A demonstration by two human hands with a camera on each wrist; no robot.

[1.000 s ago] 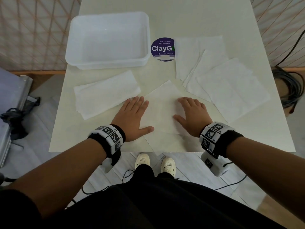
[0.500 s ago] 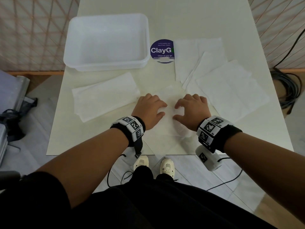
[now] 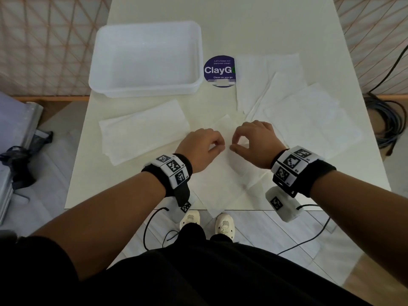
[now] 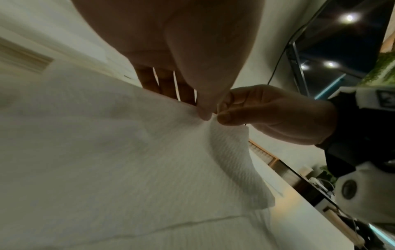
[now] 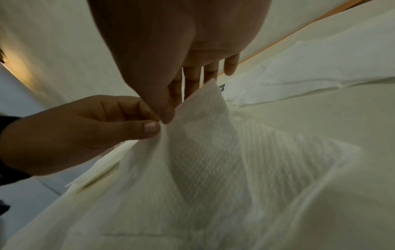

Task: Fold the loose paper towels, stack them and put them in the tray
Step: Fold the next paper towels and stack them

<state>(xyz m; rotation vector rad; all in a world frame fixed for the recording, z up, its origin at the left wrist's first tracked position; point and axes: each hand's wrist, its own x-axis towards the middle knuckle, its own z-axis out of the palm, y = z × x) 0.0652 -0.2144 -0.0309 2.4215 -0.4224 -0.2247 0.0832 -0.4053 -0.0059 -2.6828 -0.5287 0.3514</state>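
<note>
Done so far: one folded paper towel (image 3: 143, 129) is lying on the desk (image 3: 254, 29), just in front of the tray (image 3: 145, 56); going by the layered edge it may be more than one sheet, but the head view is too soft to say.
In hand: a loose paper towel (image 3: 223, 177) is lying at the near edge of the desk, its front corner hanging over, and both hands are working on it.
Left hand: the left hand (image 3: 199, 146) is pinching a raised fold of that sheet between thumb and fingertips.
Right hand: the right hand (image 3: 254, 143) is pinching the same sheet right beside it, thumb tips almost touching.
Step, as I judge it: the sheet is only just being picked up, so its fold is hardly begun.
Still waiting: a pile of loose paper towels (image 3: 304, 120) is overlapping on the right of the desk, unfolded.
Tray: it is sitting empty at the far left; nothing is stacked in it yet.
Progress: early, with most folding, the stacking and the tray step all left.
Writing: a round purple sticker (image 3: 217, 70) between tray and pile is reading "Let's keep our pantries clean", "ClayG…" with the end covered by a towel, and "Clean as you go".
</note>
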